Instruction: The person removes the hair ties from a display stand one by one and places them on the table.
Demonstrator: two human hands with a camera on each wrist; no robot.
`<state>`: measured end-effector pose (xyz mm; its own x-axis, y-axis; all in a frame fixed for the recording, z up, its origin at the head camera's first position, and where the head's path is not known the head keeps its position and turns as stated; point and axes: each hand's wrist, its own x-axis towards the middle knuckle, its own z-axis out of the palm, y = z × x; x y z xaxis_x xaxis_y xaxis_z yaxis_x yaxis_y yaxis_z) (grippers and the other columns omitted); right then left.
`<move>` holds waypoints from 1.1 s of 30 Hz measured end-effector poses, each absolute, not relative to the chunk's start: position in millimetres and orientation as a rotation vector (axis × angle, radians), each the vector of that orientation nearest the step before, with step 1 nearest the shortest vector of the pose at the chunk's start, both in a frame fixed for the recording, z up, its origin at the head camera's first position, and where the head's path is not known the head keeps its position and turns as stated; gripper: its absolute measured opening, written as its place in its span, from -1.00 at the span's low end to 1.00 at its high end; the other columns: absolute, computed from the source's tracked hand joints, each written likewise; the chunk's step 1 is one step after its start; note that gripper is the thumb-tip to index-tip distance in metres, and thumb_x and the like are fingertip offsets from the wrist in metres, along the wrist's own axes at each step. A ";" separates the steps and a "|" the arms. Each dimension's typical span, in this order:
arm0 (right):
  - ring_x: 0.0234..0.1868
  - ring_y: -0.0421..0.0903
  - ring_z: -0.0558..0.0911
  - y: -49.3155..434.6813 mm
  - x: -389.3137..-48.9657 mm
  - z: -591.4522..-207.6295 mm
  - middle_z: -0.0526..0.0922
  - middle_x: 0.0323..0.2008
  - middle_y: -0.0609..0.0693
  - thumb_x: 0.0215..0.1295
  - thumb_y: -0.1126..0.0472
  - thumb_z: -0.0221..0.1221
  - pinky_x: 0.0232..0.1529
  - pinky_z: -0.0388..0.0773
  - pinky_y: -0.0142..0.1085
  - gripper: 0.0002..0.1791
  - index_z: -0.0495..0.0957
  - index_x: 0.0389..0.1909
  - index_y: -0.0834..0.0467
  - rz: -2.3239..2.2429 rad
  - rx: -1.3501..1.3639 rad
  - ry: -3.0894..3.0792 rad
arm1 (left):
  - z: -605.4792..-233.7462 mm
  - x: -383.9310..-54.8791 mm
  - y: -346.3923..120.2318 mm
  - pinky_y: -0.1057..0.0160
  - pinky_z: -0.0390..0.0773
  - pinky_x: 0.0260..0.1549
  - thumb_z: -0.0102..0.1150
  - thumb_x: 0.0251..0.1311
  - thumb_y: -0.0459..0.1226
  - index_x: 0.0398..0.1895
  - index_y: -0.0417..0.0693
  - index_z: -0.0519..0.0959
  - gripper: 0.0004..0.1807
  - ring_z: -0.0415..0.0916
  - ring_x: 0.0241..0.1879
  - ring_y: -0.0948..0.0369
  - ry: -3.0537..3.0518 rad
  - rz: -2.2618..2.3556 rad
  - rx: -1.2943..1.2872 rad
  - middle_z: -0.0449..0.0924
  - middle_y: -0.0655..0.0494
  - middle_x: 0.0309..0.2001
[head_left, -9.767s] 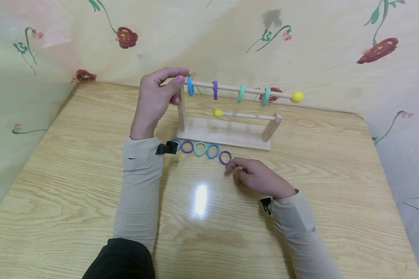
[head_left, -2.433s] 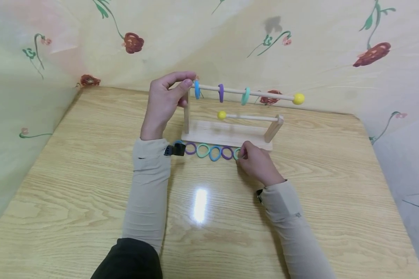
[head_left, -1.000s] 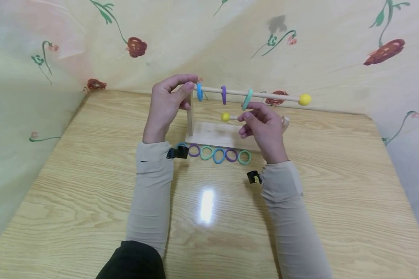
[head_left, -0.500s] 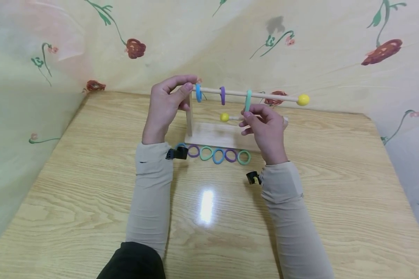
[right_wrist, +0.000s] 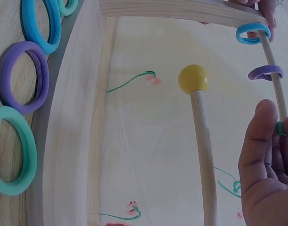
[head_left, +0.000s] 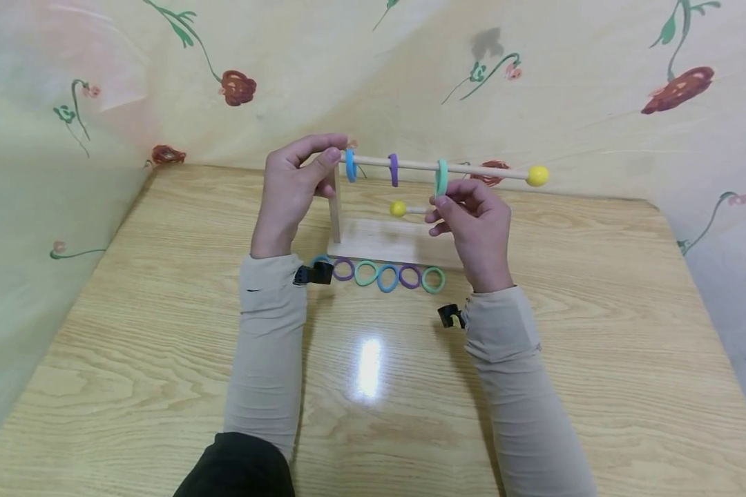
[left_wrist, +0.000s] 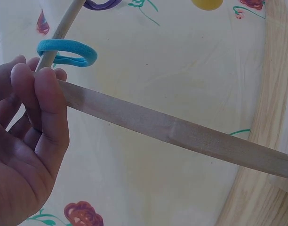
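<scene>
A wooden stand (head_left: pixel 379 238) carries an upper rod (head_left: pixel 485 170) tipped with a yellow ball. Three fabric hair ties hang on that rod: a blue one (left_wrist: pixel 90 54) nearest the left hand, a purple one (head_left: pixel 394 169) and a green one (head_left: pixel 441 172). My left hand (head_left: pixel 295 183) grips the stand where the post (left_wrist: pixel 172 129) meets the rod. With thumb and fingers, my right hand (head_left: pixel 475 221) pinches the lower part of the green hair tie, still looped round the rod. In the right wrist view, most of this tie is hidden by the fingers.
Several hair ties lie in a row along the base's front edge, ending at the right in a green one (right_wrist: pixel 28 150) beside a purple one (right_wrist: pixel 5 77). A lower rod with a yellow ball (right_wrist: pixel 193 79) sits behind the right hand. Flowered sheeting backs the table (head_left: pixel 373 442).
The rod's outermost green hair tie came off and now ends the row on the table. My right hand then rose from the row and took hold of the remaining green one. Left hand keeps its grip.
</scene>
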<state>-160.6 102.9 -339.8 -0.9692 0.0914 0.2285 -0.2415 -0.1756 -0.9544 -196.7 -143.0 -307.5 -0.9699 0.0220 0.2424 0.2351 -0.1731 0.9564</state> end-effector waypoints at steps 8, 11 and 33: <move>-0.46 -0.02 0.69 102.9 -160.7 -338.4 0.68 -0.35 0.18 0.30 0.52 0.22 -0.52 0.68 -0.31 -0.86 0.48 -0.22 0.29 2.305 0.184 -1.797 | -308.1 -197.0 -143.4 0.40 0.57 -0.57 0.27 0.35 -0.37 0.00 -0.33 0.69 -0.76 0.39 -0.62 0.24 -1.922 -2.268 -0.327 0.70 -0.05 -0.05; -0.43 -0.02 0.69 102.9 -160.9 -338.4 0.66 -0.35 0.17 0.29 0.53 0.23 -0.50 0.68 -0.31 -0.84 0.47 -0.23 0.29 2.296 0.168 -1.814 | -308.3 -197.1 -143.8 0.40 0.57 -0.56 0.27 0.35 -0.37 0.00 -0.32 0.69 -0.77 0.39 -0.62 0.24 -1.924 -2.263 -0.329 0.70 -0.04 -0.05; -0.50 -0.11 0.59 106.1 -163.0 -338.0 0.55 -0.44 0.05 0.22 0.66 0.14 -0.46 0.61 -0.39 -0.70 0.40 -0.46 0.21 2.045 0.172 -1.845 | -307.3 -199.5 -142.3 0.39 0.57 -0.56 0.26 0.36 -0.37 -0.03 -0.25 0.72 -0.81 0.39 -0.62 0.22 -1.927 -2.275 -0.310 0.71 -0.07 -0.05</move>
<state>-163.0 106.1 -338.0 -0.9205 0.1959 0.3380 -0.3563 -0.0659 -0.9321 -199.5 -142.3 -307.3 -0.9683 0.0232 0.2486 0.2414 -0.1671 0.9559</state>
